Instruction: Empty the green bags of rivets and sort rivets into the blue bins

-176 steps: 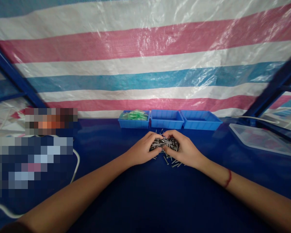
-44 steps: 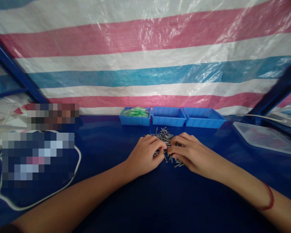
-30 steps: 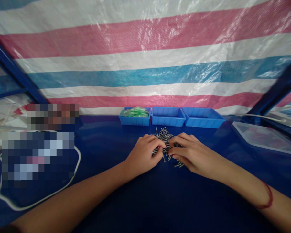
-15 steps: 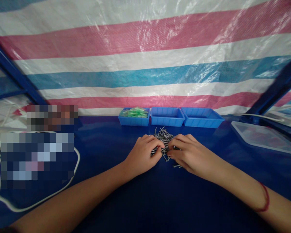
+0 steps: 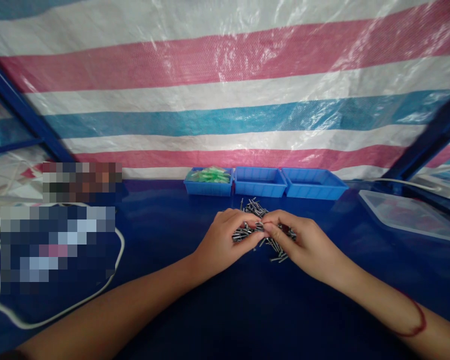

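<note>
Left hand: your left hand (image 5: 221,242) rests palm-down on the table (image 5: 247,310), fingers curled over the 9 o'clock edge of the nail pile (image 5: 260,227); the fingertips (image 5: 255,234) pinch a small bundle of nails; clenched on that bundle, not flat.

Right hand: your right hand (image 5: 303,245) lies at the 3 o'clock side of the pile, fingers bent inward and closed over loose nails; its fingertips (image 5: 270,229) meet those of the left hand over the middle of the heap; a thin red cord (image 5: 416,320) circles that wrist.

Nails: grey metal nails lie heaped on the blue table, directly at 12 o'clock from you, between both hands; some stick out past the hands toward 12 o'clock; a few strays lie on the table at the 6 o'clock edge of the heap, just beside the right hand; the count cannot be told.

Trays: three blue trays stand in a row touching one another beyond the pile, at 12 o'clock; the left blue tray (image 5: 209,187) holds green plastic pieces (image 5: 210,175); the middle blue tray (image 5: 260,187) and the right blue tray (image 5: 315,189) show only their inner walls; contents cannot be told.

Surroundings: a clear plastic lid (image 5: 412,217) lies at 2 o'clock, well apart from the hands; a white cable (image 5: 108,275) loops on the table at 9 o'clock; a striped tarpaulin (image 5: 225,90) in pink, white and blue hangs behind the trays.
</note>
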Tool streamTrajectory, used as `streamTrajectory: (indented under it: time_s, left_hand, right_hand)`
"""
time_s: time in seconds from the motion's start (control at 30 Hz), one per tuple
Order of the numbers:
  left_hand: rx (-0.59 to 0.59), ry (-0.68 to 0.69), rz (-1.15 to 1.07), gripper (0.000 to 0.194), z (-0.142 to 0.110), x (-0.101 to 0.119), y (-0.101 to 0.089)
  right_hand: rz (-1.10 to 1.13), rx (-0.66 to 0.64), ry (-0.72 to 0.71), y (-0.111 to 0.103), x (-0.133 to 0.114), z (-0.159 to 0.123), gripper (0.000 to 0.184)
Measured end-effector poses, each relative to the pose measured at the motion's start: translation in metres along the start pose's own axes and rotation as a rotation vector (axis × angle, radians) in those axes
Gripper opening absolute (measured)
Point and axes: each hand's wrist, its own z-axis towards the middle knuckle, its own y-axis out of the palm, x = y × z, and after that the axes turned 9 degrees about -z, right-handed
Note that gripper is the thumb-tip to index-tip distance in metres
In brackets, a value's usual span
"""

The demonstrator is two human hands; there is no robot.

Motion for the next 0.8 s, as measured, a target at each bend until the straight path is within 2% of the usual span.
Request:
streamTrajectory:
  time_s: [0.17,0.37,0.43,0.53,0.67,0.8]
  left_hand:
    - [0.073,0.013,-0.103,0.004,0.001,0.005,0.000]
    - [0.116,0.059,-0.105,0.004,0.001,0.008,-0.001]
    - [0.121,0.060,-0.094,0.006,0.000,0.007,-0.001]
    - [0.140,0.017,-0.085,0.006,0.000,0.004,0.000]
    - [0.121,-0.047,-0.108,0.004,0.001,0.002,0.000]
    - [0.053,-0.036,-0.134,0.007,0.002,0.001,0.001]
  right_hand:
    - [0.181,-0.044,0.079,0.005,-0.006,-0.002,0.020]
    - [0.367,-0.059,0.151,0.005,-0.008,0.003,0.025]
    - [0.412,-0.035,0.168,0.005,-0.008,0.004,0.023]
    - [0.463,0.072,0.196,0.007,-0.006,0.003,0.017]
    - [0.373,0.177,0.140,0.009,-0.006,-0.003,0.013]
    - [0.105,0.212,-0.028,0.003,-0.010,-0.007,0.007]
